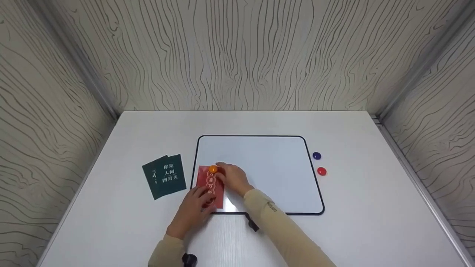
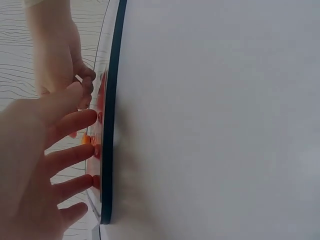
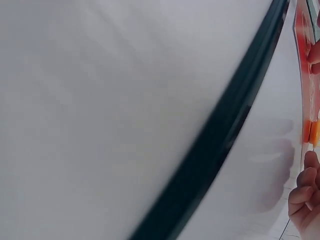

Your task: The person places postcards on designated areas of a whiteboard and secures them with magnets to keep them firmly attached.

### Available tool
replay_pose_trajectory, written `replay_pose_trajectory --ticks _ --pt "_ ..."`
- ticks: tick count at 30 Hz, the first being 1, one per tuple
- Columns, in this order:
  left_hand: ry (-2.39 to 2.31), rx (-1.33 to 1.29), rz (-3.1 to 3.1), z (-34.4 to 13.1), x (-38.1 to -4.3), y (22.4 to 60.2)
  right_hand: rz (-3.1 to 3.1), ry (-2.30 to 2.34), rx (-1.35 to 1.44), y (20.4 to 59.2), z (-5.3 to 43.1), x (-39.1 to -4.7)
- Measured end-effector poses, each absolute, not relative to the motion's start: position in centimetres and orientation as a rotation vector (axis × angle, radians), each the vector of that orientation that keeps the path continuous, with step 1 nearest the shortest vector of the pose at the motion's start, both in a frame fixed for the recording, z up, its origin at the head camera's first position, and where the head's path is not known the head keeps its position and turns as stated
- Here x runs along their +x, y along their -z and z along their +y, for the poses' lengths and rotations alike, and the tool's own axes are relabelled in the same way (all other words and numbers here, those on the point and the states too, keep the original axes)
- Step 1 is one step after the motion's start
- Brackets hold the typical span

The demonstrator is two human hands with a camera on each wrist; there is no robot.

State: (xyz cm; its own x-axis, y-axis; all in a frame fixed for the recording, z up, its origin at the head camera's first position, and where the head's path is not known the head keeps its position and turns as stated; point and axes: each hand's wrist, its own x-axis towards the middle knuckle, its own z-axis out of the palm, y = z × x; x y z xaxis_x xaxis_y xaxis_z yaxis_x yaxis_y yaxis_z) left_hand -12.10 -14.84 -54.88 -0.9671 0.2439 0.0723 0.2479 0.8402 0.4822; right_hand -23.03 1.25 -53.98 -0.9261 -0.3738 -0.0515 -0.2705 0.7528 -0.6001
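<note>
A red paper envelope (image 1: 218, 198) with light lettering lies upright along the left side of a white board (image 1: 267, 170) with a dark rim. An orange round magnet (image 1: 213, 169) sits on the envelope's top part. My left hand (image 1: 192, 207) rests on the lower part of the envelope, its fingers spread, as the left wrist view also shows over the red paper (image 2: 96, 181). At the magnet's right side is my right hand (image 1: 233, 178), index finger and thumb beside it. The right wrist view shows that fingertip just short of the orange magnet (image 3: 315, 132).
Two dark green cards (image 1: 171, 178) with white characters overlap on the table left of the board. To the board's right lie a blue magnet (image 1: 316, 155) and a red magnet (image 1: 321, 171). Wood-patterned panels (image 1: 237, 55) enclose the white table (image 1: 352, 237) at the back and sides.
</note>
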Motion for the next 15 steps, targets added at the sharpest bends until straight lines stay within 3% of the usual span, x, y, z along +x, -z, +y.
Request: replay_pose_trajectory --ticks 15 --pt "0.819 -0.378 -2.93 -14.1 -12.4 55.0 2.857 0.865 -0.619 53.2 3.2 -21.9"
